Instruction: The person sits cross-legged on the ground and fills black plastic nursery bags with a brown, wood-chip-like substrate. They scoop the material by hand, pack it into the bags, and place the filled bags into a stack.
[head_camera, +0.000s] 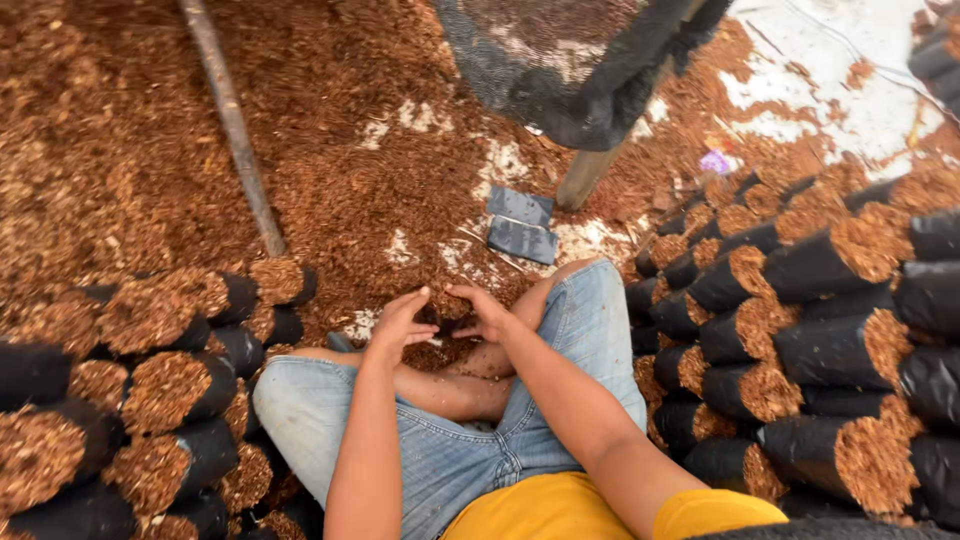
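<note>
Head view, hands: the left hand (400, 322) and the right hand (481, 311) meet just above the frame's middle, fingertips turned toward each other over a small black bag (447, 308) packed with brown husk.
Left hand state: fingers bent and spread, pressing on the husk at the bag's 9 o'clock side; it cups rather than clenches.
Right hand state: fingers curled over the bag's 3 o'clock edge, thumb pointing toward 9 o'clock; whether it truly grips the rim I cannot tell.
Bag position: it sits on the ground between the person's crossed legs in denim shorts (440, 450), at 12 o'clock from the knees, mostly hidden by the hands.
Husk pile: a wide spread of loose reddish-brown husk (330, 150) covers the ground from 9 to 12 o'clock of the hands.
Flat bags: two empty dark bags (520, 225) lie flat on the husk at 1 o'clock from the hands, well apart from them.
Left stack: filled black bags (170, 400) lie on their sides at 8 o'clock, open husk ends showing.
Right stack: more filled black bags (820, 330) are piled at 3 to 4 o'clock.
Pole: a grey pole (232, 125) slants across the husk at 10 o'clock.
Netting: dark mesh (580, 70) hangs at 12 o'clock, over a wooden post (585, 175).
</note>
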